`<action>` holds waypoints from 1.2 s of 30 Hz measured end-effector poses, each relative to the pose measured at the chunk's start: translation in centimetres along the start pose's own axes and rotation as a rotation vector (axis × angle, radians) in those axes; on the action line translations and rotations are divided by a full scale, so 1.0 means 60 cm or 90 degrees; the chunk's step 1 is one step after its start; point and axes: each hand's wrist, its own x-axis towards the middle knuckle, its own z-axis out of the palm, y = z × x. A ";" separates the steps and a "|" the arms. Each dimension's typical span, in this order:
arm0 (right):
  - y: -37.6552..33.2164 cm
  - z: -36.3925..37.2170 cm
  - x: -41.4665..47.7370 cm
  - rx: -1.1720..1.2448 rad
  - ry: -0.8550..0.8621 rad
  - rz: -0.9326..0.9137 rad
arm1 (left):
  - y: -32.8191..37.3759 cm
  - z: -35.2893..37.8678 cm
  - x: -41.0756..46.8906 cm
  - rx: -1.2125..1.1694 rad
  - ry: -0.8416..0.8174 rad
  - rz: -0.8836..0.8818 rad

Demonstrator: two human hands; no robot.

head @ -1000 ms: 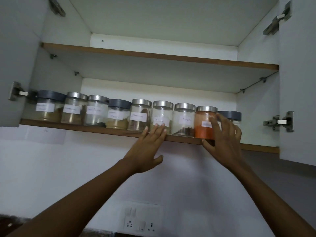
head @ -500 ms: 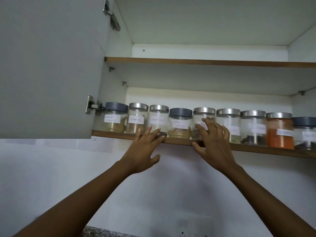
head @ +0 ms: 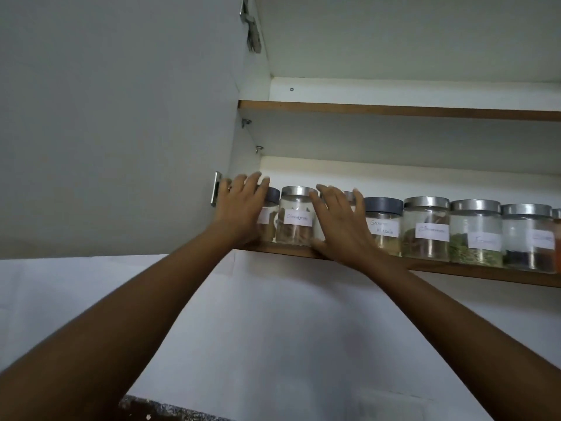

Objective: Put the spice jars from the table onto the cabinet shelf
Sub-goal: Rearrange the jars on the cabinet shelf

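Jars [head: 475, 235] of spice are already standing in a tidy row along the lower wood-edged cabinet shelf [head: 455, 270].

From the head view, the person's left hand [head: 239, 211] is lying flat against the front of the end one, a grey-lidded glass jar with a white label [head: 271, 221]. Its fingers [head: 253, 186] are straight and close together, gripping nothing. The right hand [head: 340, 226] is spreading its fingers [head: 326, 197] over a jar it is almost wholly hiding, pressing and not curling round it. Between the two hands a silver-lidded glass jar of brown sticks [head: 296, 223] is showing. Further right are standing a grey-lidded jar of yellowish powder [head: 384, 229], a silver-lidded jar of brown pieces [head: 426, 232] and a jar of dark spice [head: 526, 243].

To my mind the task is nearing its end: the placing looks done, and the hands seem to be squaring up the row. Whether any jars are waiting below I cannot tell, as only a speckled corner of the tabletop [head: 145, 408] is peeking in.

Around them, the open grey cabinet door [head: 121, 117] is hanging just beside the left hand. Its metal hinge [head: 217, 188] is sitting right at the knuckles, leaving little room at that end. The upper shelf [head: 394, 110] is running overhead.
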 end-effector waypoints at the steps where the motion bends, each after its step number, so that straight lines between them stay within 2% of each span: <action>1: -0.002 0.001 0.016 -0.016 -0.022 -0.006 | -0.012 -0.007 0.015 0.048 -0.035 0.005; 5: -0.006 -0.004 0.078 -0.122 -0.108 -0.024 | -0.038 -0.031 0.055 0.189 -0.138 0.082; 9: -0.013 0.004 0.105 -0.163 -0.180 -0.047 | -0.035 -0.023 0.057 0.192 -0.122 0.123; 12: -0.017 0.015 0.109 -0.152 -0.166 -0.043 | -0.038 -0.011 0.055 0.152 -0.108 0.122; 19: -0.020 0.048 0.133 -0.175 -0.180 -0.047 | -0.032 0.025 0.080 0.162 -0.119 0.137; 26: -0.022 0.089 0.155 -0.238 -0.174 -0.062 | -0.018 0.073 0.111 0.187 -0.140 0.134; 36: -0.026 0.164 0.214 -0.358 -0.232 -0.068 | -0.001 0.157 0.167 0.182 -0.160 0.122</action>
